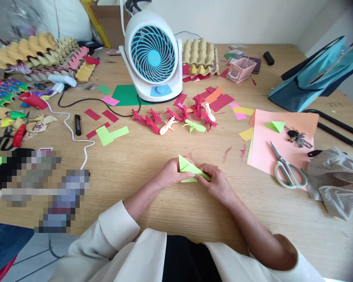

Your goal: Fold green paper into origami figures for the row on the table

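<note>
A piece of folded light-green paper [191, 169] is held between both hands above the table, a pointed flap standing up at its left end. My left hand [176, 171] pinches its left side, the thumb lying across the front. At the other end, my right hand [215, 179] grips the lower right part with thumb and fingers. Beyond the hands lie several red folded paper figures [153, 124], along with a light-green figure [195, 126] and a pale peach one [168, 126]. Fingers behind the paper are partly hidden.
A white fan [153, 55] stands at the back. Scissors [288, 168], keys [300, 138] and a green folded piece [276, 126] lie on pink paper sheets [263, 150] at right. A blue bag [314, 78], egg cartons [200, 55] and a black marker [77, 124] surround the work area.
</note>
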Motion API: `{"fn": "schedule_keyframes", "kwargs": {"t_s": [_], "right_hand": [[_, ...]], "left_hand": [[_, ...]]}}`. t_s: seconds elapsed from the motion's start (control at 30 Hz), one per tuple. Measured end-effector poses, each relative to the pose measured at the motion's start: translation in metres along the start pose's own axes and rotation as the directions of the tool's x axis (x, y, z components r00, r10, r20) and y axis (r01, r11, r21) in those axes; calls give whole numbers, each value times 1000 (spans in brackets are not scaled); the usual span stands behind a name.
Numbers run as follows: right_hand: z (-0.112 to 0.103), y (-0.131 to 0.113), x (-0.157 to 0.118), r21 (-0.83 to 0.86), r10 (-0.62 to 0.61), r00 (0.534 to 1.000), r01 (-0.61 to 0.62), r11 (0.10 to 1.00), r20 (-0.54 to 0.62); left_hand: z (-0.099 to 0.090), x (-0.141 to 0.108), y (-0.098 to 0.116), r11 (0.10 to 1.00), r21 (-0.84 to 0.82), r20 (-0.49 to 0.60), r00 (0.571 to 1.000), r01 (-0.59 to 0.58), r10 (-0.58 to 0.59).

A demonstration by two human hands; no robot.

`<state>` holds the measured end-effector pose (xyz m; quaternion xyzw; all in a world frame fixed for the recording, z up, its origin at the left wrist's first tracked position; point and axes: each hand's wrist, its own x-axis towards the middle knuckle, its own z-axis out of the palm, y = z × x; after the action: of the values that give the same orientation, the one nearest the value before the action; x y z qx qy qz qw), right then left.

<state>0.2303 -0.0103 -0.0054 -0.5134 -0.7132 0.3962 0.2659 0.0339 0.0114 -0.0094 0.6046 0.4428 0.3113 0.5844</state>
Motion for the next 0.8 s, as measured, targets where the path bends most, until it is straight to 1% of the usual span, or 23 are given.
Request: {"fn": "schedule_keyframes", "kwargs": {"t_s": [0.2, 0.3, 0.4, 0.5, 0.6, 0.73, 0.8], "right_hand": [[0, -2, -1, -11, 0, 1000, 0, 1000, 17], [-1, -2, -2, -25, 15, 999, -14, 1000, 29], [-4, -1, -2, -34, 51, 997, -49, 998, 53], [-8, 1, -2, -11, 70, 995, -70, 998, 73], [-12, 4, -3, 59, 91, 992, -96, 994, 89], [-14, 10, -3, 165, 116, 988, -132, 977, 104], [-15, 13, -3, 198, 133, 986, -151, 969, 101]], "left_hand": [[4, -2, 4, 990, 137, -53, 997, -45, 53], [5, -3, 2, 984, 172, -53, 997, -51, 61], [3, -2, -1, 984, 175, -86, 995, -43, 59], [-1, -1, -4, 993, 113, -79, 996, -33, 42], [-5, 1, -6, 1000, 24, -94, 995, -16, 19], [-9, 1, -8, 988, -144, -89, 994, 50, -63], [-11, 2, -9, 971, -232, -83, 994, 53, -74]]}}
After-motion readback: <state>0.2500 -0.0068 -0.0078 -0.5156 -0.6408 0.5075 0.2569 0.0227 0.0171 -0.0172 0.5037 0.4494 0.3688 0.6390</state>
